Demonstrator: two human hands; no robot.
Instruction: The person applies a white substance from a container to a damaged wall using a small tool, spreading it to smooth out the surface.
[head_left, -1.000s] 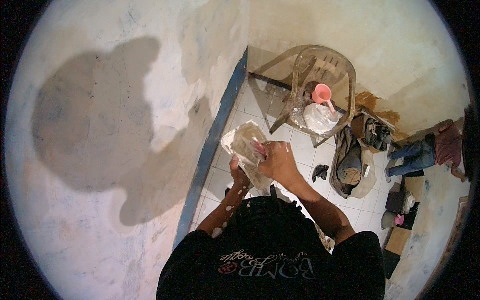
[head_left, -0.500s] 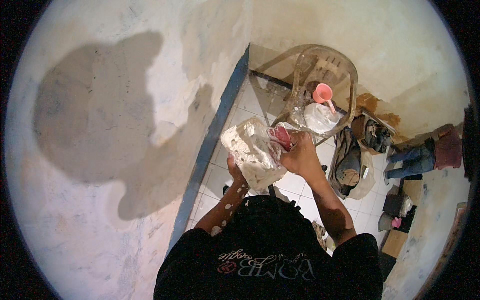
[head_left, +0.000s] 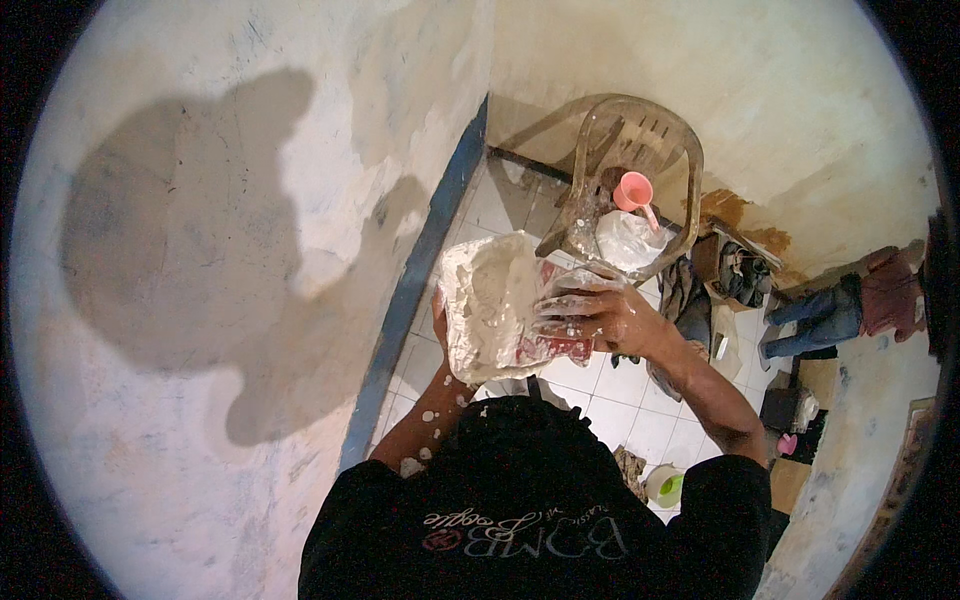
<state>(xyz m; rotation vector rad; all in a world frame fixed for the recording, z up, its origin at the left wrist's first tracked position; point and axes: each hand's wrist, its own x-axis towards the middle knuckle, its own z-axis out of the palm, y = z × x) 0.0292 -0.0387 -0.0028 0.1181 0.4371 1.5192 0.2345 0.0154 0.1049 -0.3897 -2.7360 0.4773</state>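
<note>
While I stand close to the patched wall point(head_left: 200, 300), these are the things about my hands.

Board: a flat hawk board point(head_left: 495, 315) heaped with white plaster point(head_left: 490, 290), held up in front of my chest, between the wall and the plastic chair point(head_left: 640, 170).
Long axis: it runs away from me toward the chair, and the loaded face tilts toward the wall.
Left hand point(head_left: 440, 320): under the board's wall-side edge, mostly hidden; its fingers curl around that edge and bear the board.
Right hand point(head_left: 590, 315): on the chair side of the board, fingers pressed together around a red-and-white trowel point(head_left: 545, 345) lying flat against the plaster.
Forearms: both are speckled white.
Chair: beyond the board, with a pink scoop point(head_left: 633, 192) and a white bag point(head_left: 625, 240) on its seat.
Floor: white tiles point(head_left: 610, 400) below the board, a blue skirting strip point(head_left: 420, 280) at the wall's foot.
</note>
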